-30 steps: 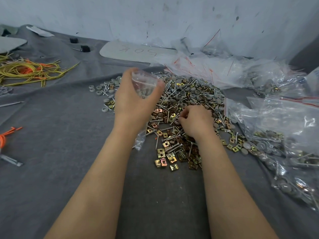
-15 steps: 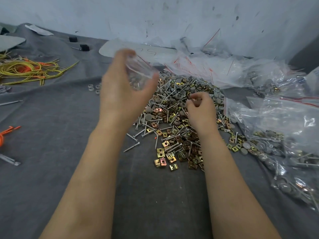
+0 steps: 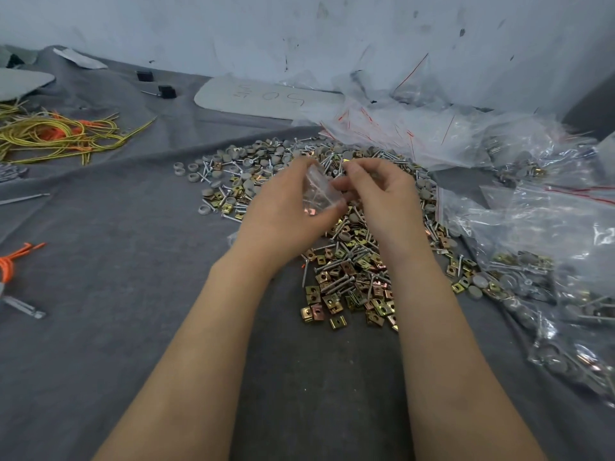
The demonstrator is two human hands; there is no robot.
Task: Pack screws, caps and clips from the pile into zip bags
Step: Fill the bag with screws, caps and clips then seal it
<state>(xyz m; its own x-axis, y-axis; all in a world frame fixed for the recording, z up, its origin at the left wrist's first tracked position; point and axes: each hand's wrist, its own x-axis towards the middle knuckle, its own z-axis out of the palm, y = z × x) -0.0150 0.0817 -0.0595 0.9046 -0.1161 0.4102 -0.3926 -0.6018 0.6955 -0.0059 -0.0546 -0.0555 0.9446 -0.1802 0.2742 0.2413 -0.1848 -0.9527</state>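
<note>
Your cloth [image 3: 133,294] is dark grey. On it, clips [image 3: 332,307] gleam gold and copper, screws [image 3: 336,282] silver, caps [image 3: 279,159] pale grey. The zip bag [image 3: 319,194] is clear; spare bags [image 3: 416,134] carry red stripes; cords [image 3: 50,141] are yellow-green and orange.

Grey panel [image 3: 266,98]: handwritten "50", upside down; rest illegible.

1. Back wall [image 3: 233,24]: pale blue-grey paint, scuffed, with dark specks and scratches all over.
2. Desk [image 3: 100,261]: covered in dark grey cloth, creased, running right up to the wall.
3. Dark panel [image 3: 595,101] at far right against the wall; can't tell what it is.
4. Flat grey board [image 3: 266,98] lies on the cloth near the wall, handwritten marks on top.
5. Light: soft, even, cool. Shadows faint.
</note>
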